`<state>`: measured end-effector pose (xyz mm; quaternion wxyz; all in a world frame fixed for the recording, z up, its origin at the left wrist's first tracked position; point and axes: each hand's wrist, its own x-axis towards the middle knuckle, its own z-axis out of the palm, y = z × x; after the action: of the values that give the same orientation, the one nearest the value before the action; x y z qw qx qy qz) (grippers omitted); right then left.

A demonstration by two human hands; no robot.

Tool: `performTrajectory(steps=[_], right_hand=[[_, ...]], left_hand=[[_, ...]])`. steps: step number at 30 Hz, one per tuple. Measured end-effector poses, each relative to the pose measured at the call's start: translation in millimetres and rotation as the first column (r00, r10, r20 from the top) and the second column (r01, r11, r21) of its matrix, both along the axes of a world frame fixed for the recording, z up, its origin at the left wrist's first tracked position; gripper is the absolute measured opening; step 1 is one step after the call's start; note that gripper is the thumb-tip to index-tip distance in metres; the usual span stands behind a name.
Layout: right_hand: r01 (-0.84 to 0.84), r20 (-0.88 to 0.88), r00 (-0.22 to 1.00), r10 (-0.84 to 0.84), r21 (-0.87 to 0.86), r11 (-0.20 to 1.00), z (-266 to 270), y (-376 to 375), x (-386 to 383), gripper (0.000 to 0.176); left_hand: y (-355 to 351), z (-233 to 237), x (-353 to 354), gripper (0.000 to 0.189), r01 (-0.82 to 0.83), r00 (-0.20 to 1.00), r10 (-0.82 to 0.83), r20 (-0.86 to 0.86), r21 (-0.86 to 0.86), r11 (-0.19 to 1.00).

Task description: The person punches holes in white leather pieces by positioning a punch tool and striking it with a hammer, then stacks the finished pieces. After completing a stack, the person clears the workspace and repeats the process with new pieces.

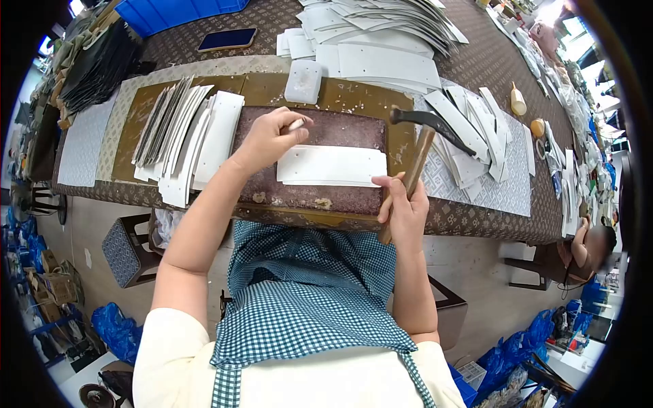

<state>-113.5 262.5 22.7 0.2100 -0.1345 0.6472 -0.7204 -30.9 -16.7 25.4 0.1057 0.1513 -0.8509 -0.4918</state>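
Note:
In my right hand (406, 207) is a hammer (420, 160) with a wooden handle and a dark metal head, raised to the right of the board. A fingertip of that hand is at the lower right corner of a white rectangular piece (331, 165), which seems to be two layers. My left hand (272, 139) is closed above the piece's left end around a short, pale, rod-like tool (296, 124); its lower end is hidden. Beneath the piece lies a worn reddish-brown board (326, 198). A white block (303, 81) stands behind the board, with small white bits scattered beside it.
White strips stand in a leaning stack (218, 139) at left. More strips (469, 129) spread at right, with a large pile (388, 58) behind. A phone (228, 39), a blue crate (178, 12) and a bottle (518, 100) are on the table. A person (590, 246) sits far right.

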Motion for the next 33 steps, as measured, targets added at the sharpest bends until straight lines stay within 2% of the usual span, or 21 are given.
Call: performTrajectory(steps=[2, 3, 6, 8, 9, 10, 13, 16, 19, 24, 33], right_hand=[[-0.088, 0.016, 0.996, 0.089, -0.022, 0.996, 4, -21, 4, 0.013], [-0.135, 0.017, 0.991, 0.135, -0.028, 0.991, 4, -31, 6, 0.013], [-0.222, 0.018, 0.975, 0.221, 0.039, 0.974, -2, -54, 14, 0.015], [-0.24, 0.022, 0.971, 0.239, 0.099, 0.966, -10, -61, 18, 0.018], [-0.25, 0.021, 0.968, 0.25, 0.14, 0.958, -15, -64, 20, 0.019], [-0.264, 0.018, 0.964, 0.264, 0.147, 0.953, -18, -65, 22, 0.018], [-0.208, -0.027, 0.976, 0.215, 0.169, 0.963, -20, -66, 25, 0.019], [-0.186, -0.051, 0.979, 0.198, 0.172, 0.967, -20, -67, 26, 0.019], [-0.163, -0.037, 0.984, 0.173, 0.194, 0.967, -19, -67, 27, 0.019], [-0.172, -0.023, 0.984, 0.179, 0.179, 0.969, -17, -66, 25, 0.019], [-0.183, -0.035, 0.981, 0.192, 0.181, 0.966, -17, -67, 25, 0.019]], left_hand=[[3, -5, 9, 0.028, -0.101, 0.994, 0.112, -0.006, 0.391, 0.915], [5, -13, 11, 0.028, -0.107, 0.983, 0.166, -0.075, 0.498, 0.861], [22, -32, 17, 0.027, -0.262, 0.878, 0.432, -0.205, 0.549, 0.793], [14, -42, 28, 0.028, -0.319, 0.875, 0.359, -0.326, 0.169, 0.932], [12, -38, 34, 0.028, -0.339, 0.878, 0.303, -0.37, -0.035, 0.94], [9, -32, 41, 0.028, -0.349, 0.901, 0.301, -0.312, -0.113, 0.93], [7, -19, 48, 0.028, -0.344, 0.931, 0.329, -0.16, -0.08, 0.935], [13, -22, 44, 0.024, -0.411, 0.886, 0.42, -0.195, 0.087, 0.907], [20, -26, 39, 0.018, -0.376, 0.864, 0.4, -0.305, 0.134, 0.917], [31, -24, 33, 0.012, -0.345, 0.88, 0.345, -0.327, 0.06, 0.937], [37, -24, 29, 0.012, -0.333, 0.9, 0.292, -0.323, -0.076, 0.94]])
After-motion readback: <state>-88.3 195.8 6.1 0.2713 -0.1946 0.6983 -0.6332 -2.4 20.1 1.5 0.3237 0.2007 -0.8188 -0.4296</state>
